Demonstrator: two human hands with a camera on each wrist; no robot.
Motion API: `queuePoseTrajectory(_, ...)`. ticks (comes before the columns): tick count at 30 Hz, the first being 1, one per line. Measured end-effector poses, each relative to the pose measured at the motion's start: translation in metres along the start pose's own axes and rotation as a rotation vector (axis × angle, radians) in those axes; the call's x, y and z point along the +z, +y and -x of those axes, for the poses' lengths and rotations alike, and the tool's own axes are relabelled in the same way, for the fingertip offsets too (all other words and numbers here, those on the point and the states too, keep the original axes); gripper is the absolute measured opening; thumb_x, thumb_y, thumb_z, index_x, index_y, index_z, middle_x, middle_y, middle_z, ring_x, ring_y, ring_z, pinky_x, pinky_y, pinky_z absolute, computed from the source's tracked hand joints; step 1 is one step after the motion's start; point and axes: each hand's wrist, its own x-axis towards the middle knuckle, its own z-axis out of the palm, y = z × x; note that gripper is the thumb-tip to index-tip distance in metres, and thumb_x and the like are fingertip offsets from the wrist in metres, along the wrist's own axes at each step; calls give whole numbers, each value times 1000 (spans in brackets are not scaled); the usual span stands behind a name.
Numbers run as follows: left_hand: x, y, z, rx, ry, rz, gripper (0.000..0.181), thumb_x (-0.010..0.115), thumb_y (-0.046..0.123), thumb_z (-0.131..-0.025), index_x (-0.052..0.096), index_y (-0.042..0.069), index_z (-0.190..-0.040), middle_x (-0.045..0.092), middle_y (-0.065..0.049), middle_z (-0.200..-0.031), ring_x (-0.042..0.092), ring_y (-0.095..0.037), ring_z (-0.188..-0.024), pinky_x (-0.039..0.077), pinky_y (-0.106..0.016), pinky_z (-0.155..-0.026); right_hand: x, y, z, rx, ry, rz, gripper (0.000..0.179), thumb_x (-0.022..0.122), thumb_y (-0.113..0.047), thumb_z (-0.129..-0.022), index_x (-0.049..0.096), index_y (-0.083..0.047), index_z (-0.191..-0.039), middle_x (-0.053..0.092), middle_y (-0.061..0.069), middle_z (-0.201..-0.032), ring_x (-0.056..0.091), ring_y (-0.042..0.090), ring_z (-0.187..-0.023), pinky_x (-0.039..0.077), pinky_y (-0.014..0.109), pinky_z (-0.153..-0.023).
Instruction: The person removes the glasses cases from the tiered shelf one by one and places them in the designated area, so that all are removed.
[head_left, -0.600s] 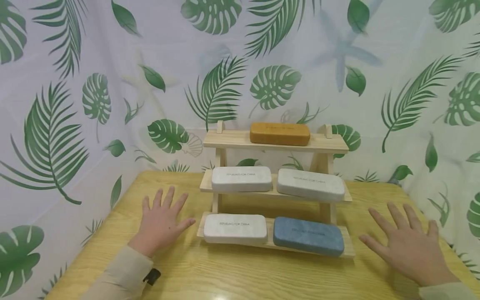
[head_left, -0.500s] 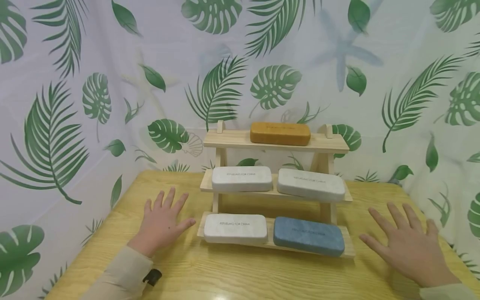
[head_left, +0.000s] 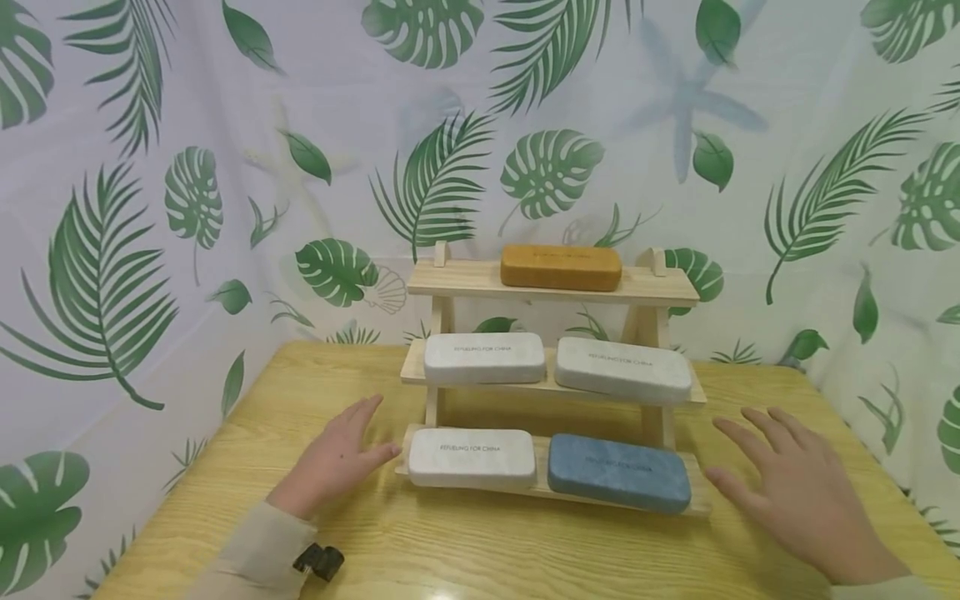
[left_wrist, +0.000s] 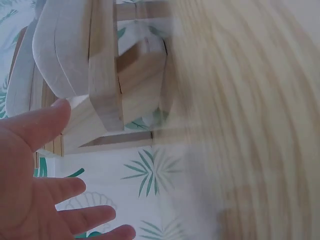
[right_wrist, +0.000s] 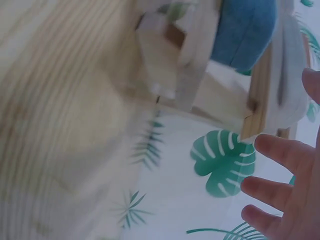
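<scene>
Both hands have shifted inward toward the wooden stand [head_left: 663, 425] since the earlier frame, the left hand [head_left: 333, 462] turning more onto its edge and the right hand [head_left: 802, 496] coming nearer the stand's end. The stand and its cases sit where they were.

On the bottom shelf [head_left: 700, 493] lie a front white case [head_left: 471, 467], at the left, and a blue case [head_left: 618, 479], at the right, set slightly askew and apart from each other. The left thumb [head_left: 381, 456] points at the near end of the front white case, just beside it; whether they touch, I cannot tell. The right thumb [head_left: 729, 490] is near the blue case's outer end, with a gap between them. Neither hand grasps anything: the fingers of both are extended and loose.

On the middle shelf [head_left: 412, 367] above are two more cases, a left white case [head_left: 483, 367] and a right white case [head_left: 622, 375], the latter angled. An orange case [head_left: 561, 271] rests on the top shelf [head_left: 461, 282], between its two end uprights.

All this stands on a wood-grained table [head_left: 465, 550], before a leaf-printed cloth [head_left: 337, 75]. A black device [head_left: 320, 562] shows beside the pale left sleeve [head_left: 251, 546].
</scene>
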Motion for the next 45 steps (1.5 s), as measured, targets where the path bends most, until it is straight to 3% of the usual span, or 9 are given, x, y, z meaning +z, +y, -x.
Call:
queuePoseTrajectory(5,8,3,-6,-49,-11,149,86,68,43,-96,26,3,-159,31,-22,-160,37,-43,-141,29,-60,-113,-5,-13,-3,-35,24,-50,62,67,-54,-94,58,-13,-140,48,27,-142,37,53,-131,29,71,-101)
queuePoseTrajectory(10,14,6,-11,-91,-25,239,80,67,37,-98,27,5,-160,37,-24,-156,52,-41,-129,41,-59,-106,-8,-25,-6,-60,37,-78,61,69,-52,-93,60,-13,-139,49,26,-142,37,53,-131,29,71,-101)
queuePoseTrajectory(14,19,7,-12,-134,-39,343,74,66,33,-99,29,7,-159,41,-25,-153,55,-39,-126,47,-57,-100,-9,-34,-7,-102,66,-104,60,73,-50,-90,61,-14,-137,51,23,-140,40,49,-129,32,69,-98)
queuePoseTrajectory(20,30,0,-11,-220,-93,634,77,68,36,-98,28,10,-159,45,-22,-149,62,-31,-113,56,-43,-87,-6,-50,-9,-159,95,-121,61,77,-49,-87,61,-17,-137,50,19,-142,45,44,-125,38,67,-93)
queuePoseTrajectory(25,37,-8,-9,-203,-130,828,78,68,30,-99,24,3,-158,46,-29,-145,64,-30,-109,58,-42,-81,0,-61,-13,-204,102,-135,63,77,-50,-87,60,-19,-139,50,16,-143,48,41,-123,40,64,-94)
queuePoseTrajectory(34,39,-12,-12,-175,-145,871,67,68,23,-99,37,-4,-152,59,-22,-128,65,-28,-105,57,-40,-84,8,-76,-17,-192,49,-130,67,71,-59,-89,58,-22,-143,51,16,-144,49,42,-123,42,69,-89)
queuePoseTrajectory(45,45,-16,-13,-133,-202,991,62,63,20,-102,36,-9,-150,56,-25,-136,65,-27,-107,57,-40,-85,22,-92,-25,-165,-85,-67,85,56,-77,-88,48,-23,-153,46,19,-147,45,47,-129,39,73,-91)
